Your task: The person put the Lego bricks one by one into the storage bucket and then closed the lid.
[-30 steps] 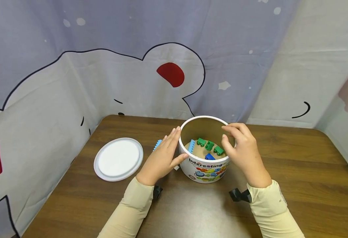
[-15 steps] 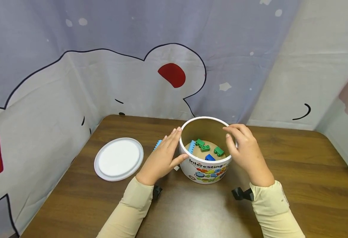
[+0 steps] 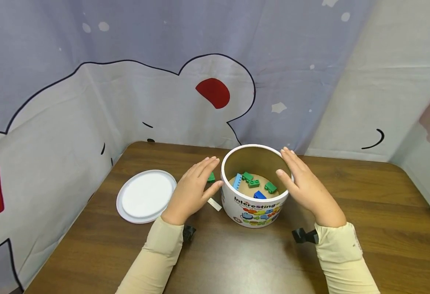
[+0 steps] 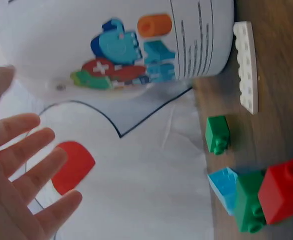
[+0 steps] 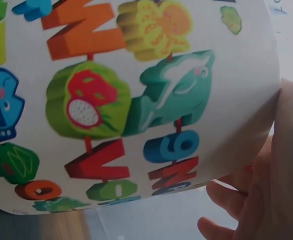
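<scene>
A white bucket (image 3: 256, 210) with printed pictures and the word "Interesting" stands on the table, its top uncovered. Inside it lie a light blue long brick (image 3: 237, 181), a blue brick (image 3: 259, 195) and several green bricks (image 3: 270, 187). To the bucket's left is my left hand (image 3: 190, 192), fingers straight, thumb tip close to the rim, holding nothing. My right hand (image 3: 312, 192) is at the right side with fingers extended along the rim; whether it touches is unclear. Beside the bucket, the left wrist view has a red brick (image 4: 285, 192), green brick (image 4: 248, 202) and light blue brick (image 4: 224, 186).
A round white lid (image 3: 146, 195) lies on the wooden table (image 3: 376, 212) at the left. A white studded strip (image 4: 246, 67) and a small green brick (image 4: 218, 132) lie near the bucket's left side. A printed curtain (image 3: 156, 94) hangs behind the table.
A green brick in the bucket has tipped over and now lies flat. My right hand has moved right, its fingers straightening. My left hand has shifted left, exposing more of the white strip.
</scene>
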A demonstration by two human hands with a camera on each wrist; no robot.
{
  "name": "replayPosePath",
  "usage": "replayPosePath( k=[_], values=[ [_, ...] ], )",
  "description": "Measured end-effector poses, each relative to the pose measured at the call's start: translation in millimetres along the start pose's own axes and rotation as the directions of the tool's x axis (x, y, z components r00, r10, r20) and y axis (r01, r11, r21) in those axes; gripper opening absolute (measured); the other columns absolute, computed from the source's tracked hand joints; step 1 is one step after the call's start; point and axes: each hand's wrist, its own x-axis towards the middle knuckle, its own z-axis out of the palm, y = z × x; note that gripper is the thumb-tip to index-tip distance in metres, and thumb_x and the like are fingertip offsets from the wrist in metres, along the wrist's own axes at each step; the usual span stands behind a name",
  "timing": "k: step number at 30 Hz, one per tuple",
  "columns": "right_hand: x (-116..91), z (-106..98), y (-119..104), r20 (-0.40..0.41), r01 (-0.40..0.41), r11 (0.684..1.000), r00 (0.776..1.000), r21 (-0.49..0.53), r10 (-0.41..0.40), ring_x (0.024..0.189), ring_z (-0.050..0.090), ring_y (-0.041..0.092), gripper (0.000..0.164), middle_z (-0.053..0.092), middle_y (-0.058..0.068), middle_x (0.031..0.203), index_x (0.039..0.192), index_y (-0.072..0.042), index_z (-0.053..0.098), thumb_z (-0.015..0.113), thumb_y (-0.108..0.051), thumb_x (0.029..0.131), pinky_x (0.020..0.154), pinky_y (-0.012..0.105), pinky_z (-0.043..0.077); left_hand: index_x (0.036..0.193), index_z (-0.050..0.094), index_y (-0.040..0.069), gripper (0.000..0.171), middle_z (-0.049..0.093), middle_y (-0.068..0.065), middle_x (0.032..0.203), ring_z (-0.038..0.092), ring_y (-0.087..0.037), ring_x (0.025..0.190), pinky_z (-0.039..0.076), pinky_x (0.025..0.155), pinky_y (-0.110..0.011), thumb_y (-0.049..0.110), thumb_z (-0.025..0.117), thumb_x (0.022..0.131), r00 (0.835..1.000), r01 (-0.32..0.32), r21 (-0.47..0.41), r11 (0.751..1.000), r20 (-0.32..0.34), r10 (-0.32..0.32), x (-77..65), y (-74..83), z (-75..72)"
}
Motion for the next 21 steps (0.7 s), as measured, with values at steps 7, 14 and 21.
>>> replayPosePath(
  k=[7, 14, 21],
  values=[
    [-1, 0, 4, 0.059, -0.023, 0.999, 0.998, 0.036, 0.020, 0.155, 0.013, 0.034, 0.066, 0.019, 0.016, 0.167, 0.161, -0.003, 0.024, 0.045, -0.038, 0.109, 0.123, 0.056, 0.017, 0.146, 0.050, 0.000, 0.051, 0.054, -0.018, 0.145, 0.051, -0.036, 0.134, 0.043, 0.112, -0.049, 0.024, 0.062, 0.103, 0.981, 0.190, -0.074, 0.979, -0.033, -0.193, -3.6, -17.0, -2.4],
    [-2, 0, 4, 0.071, -0.052, 0.998, 0.996, 0.028, 0.049, 0.155, 0.014, 0.034, 0.067, 0.018, 0.016, 0.168, 0.162, -0.005, 0.021, 0.043, -0.040, 0.109, 0.123, 0.056, 0.018, 0.148, 0.049, 0.001, 0.049, 0.052, -0.022, 0.146, 0.050, -0.039, 0.133, 0.043, 0.110, -0.054, 0.025, 0.055, 0.105, 0.877, 0.481, -0.154, 0.863, 0.095, -0.471, -7.5, -32.0, 4.1],
    [-2, -1, 7, 0.072, -0.038, 0.999, 0.997, 0.011, 0.037, 0.154, 0.017, 0.036, 0.067, 0.020, 0.017, 0.167, 0.162, -0.007, 0.021, 0.044, -0.040, 0.109, 0.121, 0.060, 0.021, 0.143, 0.053, -0.002, 0.045, 0.057, -0.024, 0.139, 0.056, -0.039, 0.127, 0.048, 0.105, -0.053, 0.018, 0.058, 0.103, 0.790, 0.613, -0.196, 0.765, 0.174, -0.588, -13.3, -44.3, 19.4]
  ],
)
